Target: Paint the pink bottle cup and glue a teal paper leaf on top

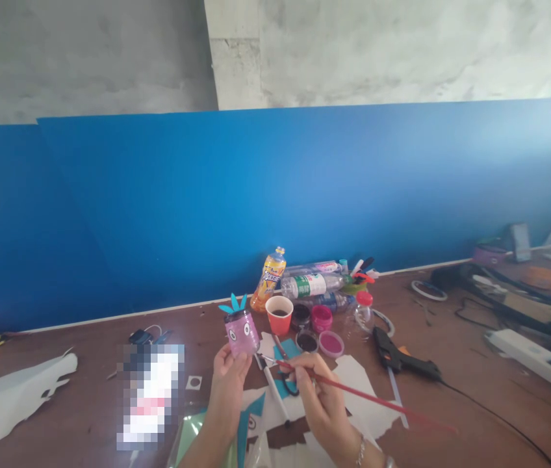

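Observation:
My left hand (229, 383) grips the lower part of a small purple painted cup (242, 335). The cup bears two paper eyes, a dark rim and blue pointed paper leaves on top. Pinched in my right hand (319, 400) is a paintbrush (368, 394) with a long red handle. Its tip points left, close to the cup's lower right side; whether they touch I cannot tell. Beneath my hands lie a white marker (273, 390), scissors partly hidden by my right hand, and blue and white paper scraps (360, 396).
Behind stand a paper cup (279, 314) of dark liquid, an orange drink bottle (268, 279), open paint pots (321, 318) and lying plastic bottles (312, 284). A black glue gun (399, 357) with its cord lies right, near a white power strip (536, 361). A blurred bright rectangle (153, 396) is left.

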{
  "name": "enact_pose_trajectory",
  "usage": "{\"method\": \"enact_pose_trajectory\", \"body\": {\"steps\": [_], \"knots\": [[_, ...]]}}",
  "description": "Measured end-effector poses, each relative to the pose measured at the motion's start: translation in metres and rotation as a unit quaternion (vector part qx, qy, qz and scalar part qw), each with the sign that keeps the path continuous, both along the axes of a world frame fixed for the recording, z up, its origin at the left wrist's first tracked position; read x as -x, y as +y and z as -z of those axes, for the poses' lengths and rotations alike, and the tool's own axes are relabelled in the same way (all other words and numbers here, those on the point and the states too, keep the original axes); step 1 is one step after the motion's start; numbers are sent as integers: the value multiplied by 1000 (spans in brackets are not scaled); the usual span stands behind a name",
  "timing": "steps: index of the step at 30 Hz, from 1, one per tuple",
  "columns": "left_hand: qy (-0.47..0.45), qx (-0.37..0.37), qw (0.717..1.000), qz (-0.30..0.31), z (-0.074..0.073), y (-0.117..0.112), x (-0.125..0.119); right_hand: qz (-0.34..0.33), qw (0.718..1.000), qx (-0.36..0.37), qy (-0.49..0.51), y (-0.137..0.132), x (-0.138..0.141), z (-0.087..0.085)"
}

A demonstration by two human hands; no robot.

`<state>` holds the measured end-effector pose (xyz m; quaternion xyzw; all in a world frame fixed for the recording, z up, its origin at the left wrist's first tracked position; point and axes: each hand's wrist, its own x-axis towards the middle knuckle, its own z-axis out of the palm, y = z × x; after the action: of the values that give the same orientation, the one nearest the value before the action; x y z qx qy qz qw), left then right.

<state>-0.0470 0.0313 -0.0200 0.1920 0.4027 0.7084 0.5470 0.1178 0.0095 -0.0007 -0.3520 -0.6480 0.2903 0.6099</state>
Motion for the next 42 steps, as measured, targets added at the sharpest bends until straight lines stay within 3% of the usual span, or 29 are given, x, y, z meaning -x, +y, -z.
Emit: {"method": "enact_pose_trajectory", "body": {"steps": [3,7,13,17,23,30,36,42], "knots": [[-43,-27,998,47,-6,-4,2,-12,990,87,114,6,0,0],[-88,-42,990,100,-8,-8,5,-54,955,169,238,16,0,-2],[-129,-51,977,161,-7,-9,7,-120,903,249,330,21,3,-5],[-152,-60,968,189,-9,-11,8,-131,898,259,330,21,3,-6],[-185,-20,965,185,-12,-7,11,-88,885,270,369,28,-4,-5],[-199,-42,959,199,-9,-7,9,-166,882,276,344,24,0,0],[-218,-28,956,196,-11,-7,10,-112,866,291,390,30,-6,2],[-221,-38,953,204,-14,-11,10,-186,860,283,381,30,-4,3]]}}
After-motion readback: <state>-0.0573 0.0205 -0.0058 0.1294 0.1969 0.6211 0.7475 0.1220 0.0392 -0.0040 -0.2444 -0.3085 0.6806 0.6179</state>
